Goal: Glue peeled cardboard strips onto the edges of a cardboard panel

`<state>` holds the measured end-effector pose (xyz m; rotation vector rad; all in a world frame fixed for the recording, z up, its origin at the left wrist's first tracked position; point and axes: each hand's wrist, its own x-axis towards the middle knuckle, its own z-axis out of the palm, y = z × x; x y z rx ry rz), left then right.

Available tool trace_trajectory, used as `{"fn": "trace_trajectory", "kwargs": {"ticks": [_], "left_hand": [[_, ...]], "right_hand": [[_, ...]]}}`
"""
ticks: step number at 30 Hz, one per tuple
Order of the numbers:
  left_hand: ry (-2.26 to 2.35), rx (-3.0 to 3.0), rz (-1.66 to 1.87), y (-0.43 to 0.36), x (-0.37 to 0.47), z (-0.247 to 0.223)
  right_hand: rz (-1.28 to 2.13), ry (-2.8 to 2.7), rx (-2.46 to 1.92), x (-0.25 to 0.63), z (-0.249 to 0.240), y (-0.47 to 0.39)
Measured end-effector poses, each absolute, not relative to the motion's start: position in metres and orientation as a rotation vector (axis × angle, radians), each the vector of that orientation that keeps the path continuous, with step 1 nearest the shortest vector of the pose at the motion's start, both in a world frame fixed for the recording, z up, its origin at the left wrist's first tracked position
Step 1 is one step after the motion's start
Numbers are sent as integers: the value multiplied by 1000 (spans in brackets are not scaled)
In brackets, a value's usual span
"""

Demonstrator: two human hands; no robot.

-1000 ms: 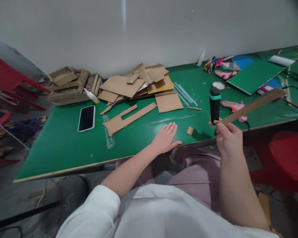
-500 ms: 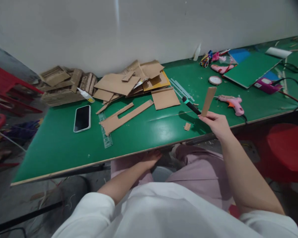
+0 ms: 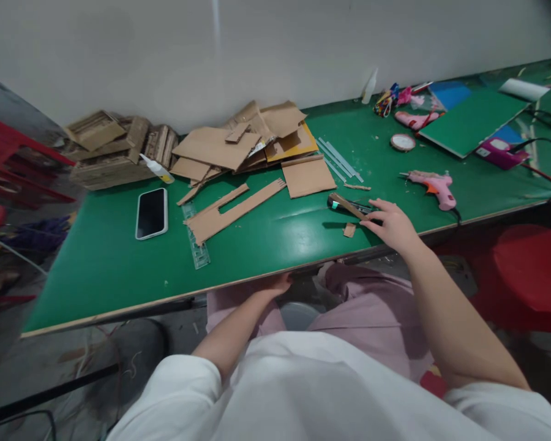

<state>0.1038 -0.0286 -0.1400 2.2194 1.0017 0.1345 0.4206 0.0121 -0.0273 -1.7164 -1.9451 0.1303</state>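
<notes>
My right hand (image 3: 392,226) is low over the green table, pinching one end of a narrow cardboard strip (image 3: 348,206) between thumb and finger, with its other fingers loosely apart. A utility knife (image 3: 334,203) with a black and teal handle lies on the table, partly behind the strip and close to my fingers. A small cardboard scrap (image 3: 349,229) rests just in front of them. My left hand (image 3: 278,285) is down by my lap at the table's front edge, its fingers mostly hidden under that edge.
A cut cardboard piece (image 3: 241,211) lies over a clear ruler (image 3: 198,250), beside a phone (image 3: 151,213). Behind are stacked cardboard sheets (image 3: 215,147) and glue sticks (image 3: 342,160). A pink glue gun (image 3: 434,185) with a cord lies right; a red stool (image 3: 532,269) stands below.
My right hand has lowered toward the table. The knife, held up before together with the strip, now lies on the table, and the strip has tipped from upright to nearly flat.
</notes>
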Motion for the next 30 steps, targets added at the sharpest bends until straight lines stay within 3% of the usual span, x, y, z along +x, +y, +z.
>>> {"fn": "trace_trajectory", "kwargs": {"ticks": [4,8,10,12,16,20,25,30], "left_hand": [[619,2101,-41,-50,117,-119],[544,1901,-44,-61,122,-71],[461,1841,28,-61,117,-35],[433,1811,218,-57,108,3],[907,2366,991,-37,95,55],[1072,2859,863,-11,96,57],[1027,2965,842,2,100,49],[1150,2874,1262,10,97,58]], "right_hand": [[304,-1590,-1673,391,-12,-3],[968,-1427,-1573,356,3,-20],[1111,-1509,-1529,344,11,-24],[1115,-1607,-1521,336,19,-27],[1014,-1844,-1492,326,40,-28],[978,-2033,-1386,320,57,-28],[835,-1999,-1350,320,61,-28],[673,-1726,-1286,316,53,-27]]}}
